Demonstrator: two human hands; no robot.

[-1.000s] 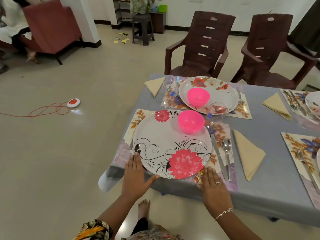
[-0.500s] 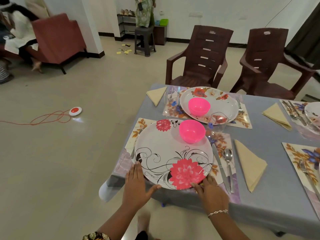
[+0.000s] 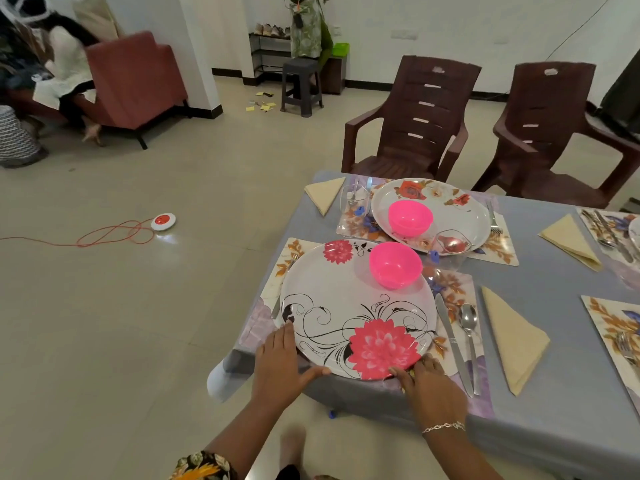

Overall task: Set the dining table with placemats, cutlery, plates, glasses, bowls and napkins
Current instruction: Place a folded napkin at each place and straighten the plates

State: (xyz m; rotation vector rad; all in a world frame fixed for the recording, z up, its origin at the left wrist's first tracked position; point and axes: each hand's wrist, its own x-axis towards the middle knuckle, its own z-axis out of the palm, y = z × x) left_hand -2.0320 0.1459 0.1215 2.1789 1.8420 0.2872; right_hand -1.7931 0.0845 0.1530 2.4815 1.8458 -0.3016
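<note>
Flowered plate [image 3: 356,306]: set on placemat [image 3: 457,289] at the near edge of the bench [image 3: 554,289] (pink bowl [image 3: 394,265] borne on its far side); left hand [image 3: 282,365] laid flat, fingers straight, against the rim; right hand [image 3: 429,382] curled on the near rim. Risk: bowl slid off if the plate is tilted or tugged. Change: right hand earlier laid flat on the placemat

It was a home, an open living and dining room: tiled floor [image 3: 156,323], a red armchair [image 3: 135,77], a shoe rack [image 3: 268,46] against the wall, and brown plastic chairs [image 3: 426,112] at a cloth-covered surface [image 3: 554,282] laid with a placemat [image 3: 457,296], a flowered plate [image 3: 346,306] and a folded napkin [image 3: 512,337].
</note>
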